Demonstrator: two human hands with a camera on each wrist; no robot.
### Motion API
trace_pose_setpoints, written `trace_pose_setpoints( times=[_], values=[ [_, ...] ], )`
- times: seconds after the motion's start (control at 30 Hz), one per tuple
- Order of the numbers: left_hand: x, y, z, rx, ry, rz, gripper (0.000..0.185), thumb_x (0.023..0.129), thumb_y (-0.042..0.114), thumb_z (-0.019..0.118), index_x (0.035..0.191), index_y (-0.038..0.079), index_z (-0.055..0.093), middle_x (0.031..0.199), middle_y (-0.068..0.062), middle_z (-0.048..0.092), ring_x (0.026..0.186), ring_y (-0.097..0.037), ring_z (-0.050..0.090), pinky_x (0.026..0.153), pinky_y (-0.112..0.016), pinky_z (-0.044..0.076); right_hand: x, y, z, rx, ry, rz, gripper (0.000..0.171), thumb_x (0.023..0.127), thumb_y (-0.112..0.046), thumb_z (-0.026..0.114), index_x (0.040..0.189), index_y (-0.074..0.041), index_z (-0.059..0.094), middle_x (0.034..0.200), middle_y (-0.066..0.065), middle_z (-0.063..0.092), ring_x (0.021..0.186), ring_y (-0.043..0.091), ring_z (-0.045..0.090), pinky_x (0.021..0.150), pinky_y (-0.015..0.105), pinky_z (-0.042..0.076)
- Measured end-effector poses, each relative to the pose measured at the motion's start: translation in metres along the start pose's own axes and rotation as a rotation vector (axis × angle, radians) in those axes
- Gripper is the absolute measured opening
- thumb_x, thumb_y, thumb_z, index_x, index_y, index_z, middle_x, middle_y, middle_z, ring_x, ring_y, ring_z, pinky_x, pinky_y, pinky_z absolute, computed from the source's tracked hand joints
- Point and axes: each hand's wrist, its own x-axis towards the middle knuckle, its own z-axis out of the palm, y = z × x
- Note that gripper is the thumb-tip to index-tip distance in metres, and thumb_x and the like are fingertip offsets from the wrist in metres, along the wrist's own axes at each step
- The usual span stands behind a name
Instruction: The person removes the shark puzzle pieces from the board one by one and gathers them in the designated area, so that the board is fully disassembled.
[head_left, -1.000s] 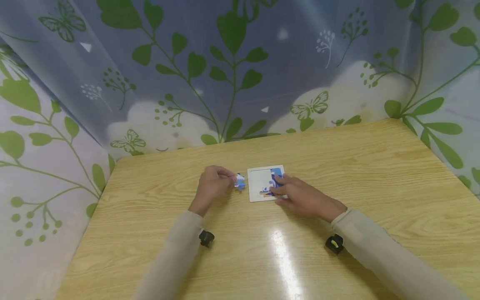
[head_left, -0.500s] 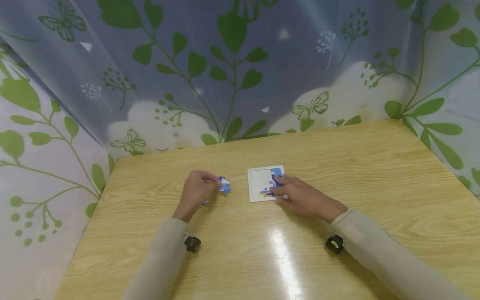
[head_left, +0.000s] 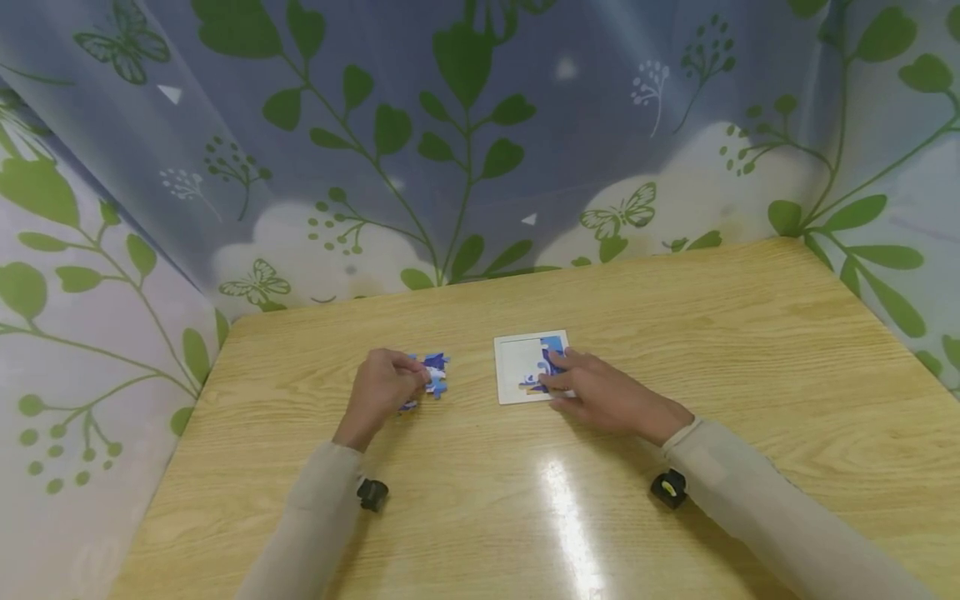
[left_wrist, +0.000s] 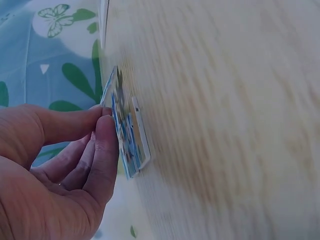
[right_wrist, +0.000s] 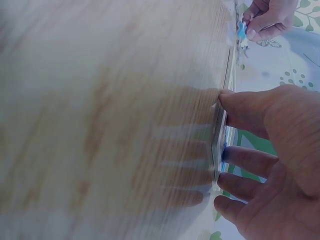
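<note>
Thumb and forefinger of my left hand (head_left: 382,383) pinch a light-blue and white jigsaw puzzle piece (head_left: 436,382). In the left wrist view this piece (left_wrist: 110,85) tilts up from the table beside other pieces (left_wrist: 131,145). A dark-blue piece (head_left: 435,361) shows just behind it in the head view, and another piece (head_left: 407,407) lies partly hidden by the hand. My right hand (head_left: 603,392) rests with spread fingers on the right side of a white puzzle tray (head_left: 506,396). Several joined pieces (head_left: 546,367) fill the tray's right part, partly covered by those fingers.
The wooden table (head_left: 480,483) reaches back to a curtain (head_left: 480,167) printed with leaves and butterflies. Small black wrist devices sit under both sleeves, one on the left (head_left: 372,494) and one on the right (head_left: 669,488).
My left hand has moved left with the puzzle piece, away from the tray and back to the loose pieces. The right hand and tray have stayed in place.
</note>
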Motion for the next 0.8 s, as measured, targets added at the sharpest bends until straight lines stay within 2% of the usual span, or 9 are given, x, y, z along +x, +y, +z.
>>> trace_pose_setpoints(
  times=[0.43,0.8],
  values=[
    [0.0011,-0.0002,-0.0007,0.121,0.030,0.010,0.008,0.091,0.012,0.076,0.088,0.005,0.077,0.080,-0.006,0.074,0.069,-0.018,0.068,0.058,-0.028,0.050,-0.0003,0.0013,0.0000,-0.007,0.003,0.006,0.035,0.099,-0.013,0.066,0.130,0.004,0.065,0.147,0.034,0.043,0.137,0.055,0.038,0.112,0.062,0.032],
    [0.0018,0.0009,-0.0017,0.171,0.033,0.029,0.008,0.090,0.013,0.077,0.088,0.006,0.079,0.081,-0.005,0.075,0.068,-0.017,0.066,0.058,-0.028,0.051,-0.0008,0.0012,0.0000,-0.007,0.000,0.003,0.036,0.099,-0.013,0.066,0.131,0.004,0.064,0.147,0.035,0.043,0.137,0.054,0.038,0.112,0.062,0.032]
  ],
)
